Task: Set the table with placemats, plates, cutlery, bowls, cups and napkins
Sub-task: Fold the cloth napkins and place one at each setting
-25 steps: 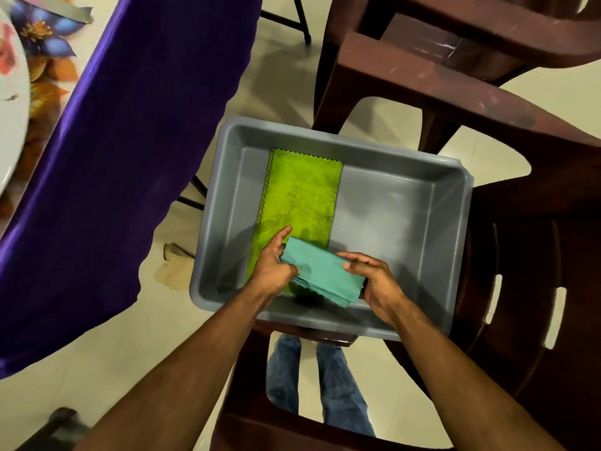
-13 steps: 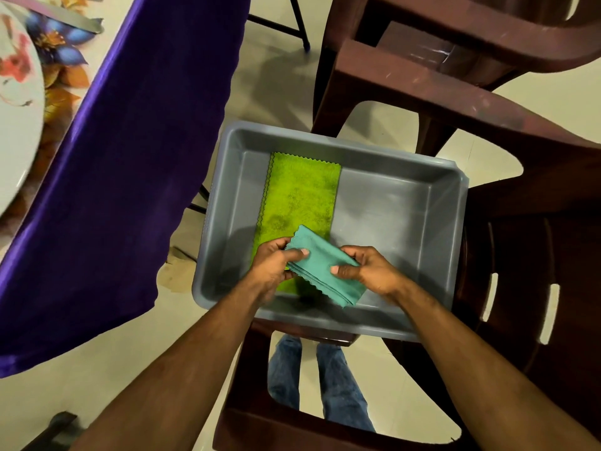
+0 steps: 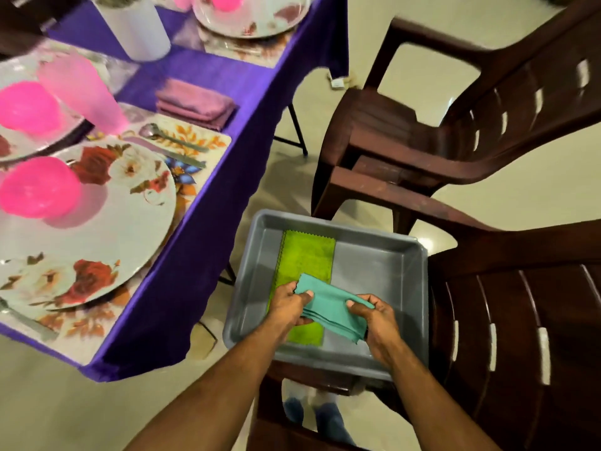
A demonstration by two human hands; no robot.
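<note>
A folded teal napkin [image 3: 328, 307] is held over the grey plastic tub [image 3: 383, 265]. My left hand [image 3: 289, 304] pinches its left end and my right hand [image 3: 377, 323] grips its right end. Beneath it a green napkin [image 3: 307, 255] lies flat on the tub's floor. On the left, the purple-clothed table [image 3: 201, 196] carries floral placemats [image 3: 195, 177], a floral plate [image 3: 107, 216] with a pink bowl [image 3: 37, 188], a pink cup [image 3: 81, 92], cutlery [image 3: 172, 141] and a folded mauve napkin [image 3: 195, 102].
The tub rests on a dark brown plastic chair [image 3: 520, 320]; a second brown chair [image 3: 455, 118] stands behind it. More place settings sit at the table's far side, with a white cylinder [image 3: 133, 24]. Pale floor shows between table and chairs.
The view has swung up and left, bringing the set table into sight. Both hands have lifted the teal napkin a little and closed on its two ends.
</note>
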